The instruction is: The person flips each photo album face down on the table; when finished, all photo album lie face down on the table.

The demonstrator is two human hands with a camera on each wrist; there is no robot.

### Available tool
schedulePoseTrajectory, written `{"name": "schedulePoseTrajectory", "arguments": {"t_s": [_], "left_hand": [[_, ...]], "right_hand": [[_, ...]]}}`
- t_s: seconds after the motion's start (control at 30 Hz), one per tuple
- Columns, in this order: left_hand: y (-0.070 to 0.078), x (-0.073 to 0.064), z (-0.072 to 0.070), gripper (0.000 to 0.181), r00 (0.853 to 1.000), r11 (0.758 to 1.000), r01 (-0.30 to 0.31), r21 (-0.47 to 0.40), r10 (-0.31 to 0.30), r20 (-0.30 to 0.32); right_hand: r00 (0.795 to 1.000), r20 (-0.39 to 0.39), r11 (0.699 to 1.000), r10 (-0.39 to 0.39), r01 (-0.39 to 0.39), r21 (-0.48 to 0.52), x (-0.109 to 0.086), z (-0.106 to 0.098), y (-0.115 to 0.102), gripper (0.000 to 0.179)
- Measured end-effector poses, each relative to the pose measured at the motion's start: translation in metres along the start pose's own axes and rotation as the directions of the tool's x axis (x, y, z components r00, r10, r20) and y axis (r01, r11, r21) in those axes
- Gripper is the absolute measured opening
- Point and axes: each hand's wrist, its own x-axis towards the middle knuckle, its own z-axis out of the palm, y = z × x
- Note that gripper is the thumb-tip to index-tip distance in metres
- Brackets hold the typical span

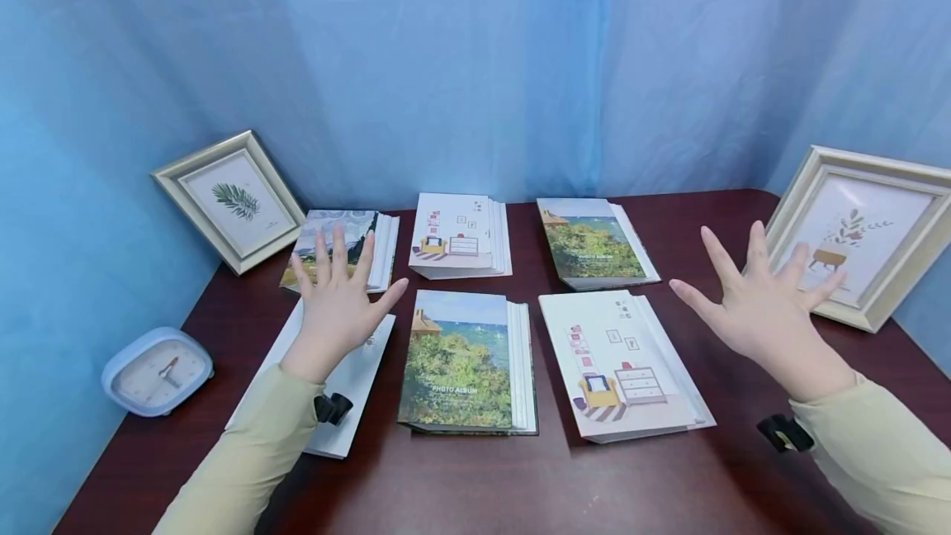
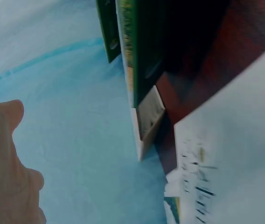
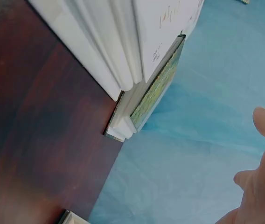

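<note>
My left hand (image 1: 334, 316) is raised with its fingers spread, holding nothing. It hovers over a white photo album (image 1: 349, 403) and hides part of an album with a painted landscape cover (image 1: 293, 271) behind. To the right, my right hand (image 1: 768, 316) also hangs in the air with fingers apart, between a white room-picture album (image 1: 617, 370) and a picture frame (image 1: 817, 159). A green seaside-cover album (image 1: 456, 362) lies front middle. Part of the left hand (image 2: 9, 172) shows in the left wrist view, and of the right hand (image 3: 261, 182) in the right wrist view.
At the back lie another white room-picture album (image 1: 449, 238) and another seaside album (image 1: 594, 242). A leaf-print frame (image 1: 238, 201) leans at the back left. Near the left edge stands a blue clock (image 1: 158, 371). Blue curtain (image 1: 475, 64) surrounds the dark wooden table (image 1: 475, 485).
</note>
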Motion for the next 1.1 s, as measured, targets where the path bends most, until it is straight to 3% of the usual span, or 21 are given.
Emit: {"name": "schedulePoseTrajectory", "arguments": {"t_s": [0.3, 0.73, 0.9, 1.1], "left_hand": [[0.021, 0.017, -0.008, 0.086, 0.999, 0.999, -0.034, 0.003, 0.034, 0.010], [0.064, 0.045, -0.008, 0.077, 0.994, 0.983, -0.110, -0.146, 0.109, -0.018], [0.081, 0.052, -0.004, 0.070, 0.990, 0.955, -0.139, -0.262, 0.138, -0.021], [0.098, 0.058, 0.006, 0.060, 0.985, 0.891, -0.164, -0.424, 0.170, -0.024]], "right_hand": [[0.999, -0.041, 0.998, -0.017, 0.019, 0.051, 0.019, -0.003, -0.008, 0.085], [0.997, -0.061, 0.991, -0.046, 0.054, 0.119, 0.051, 0.003, -0.019, 0.082], [0.999, 0.012, 0.987, -0.039, 0.037, 0.155, 0.061, 0.005, -0.023, 0.086], [0.989, 0.143, 0.957, 0.031, -0.071, 0.283, 0.075, 0.014, -0.022, 0.097]]}}
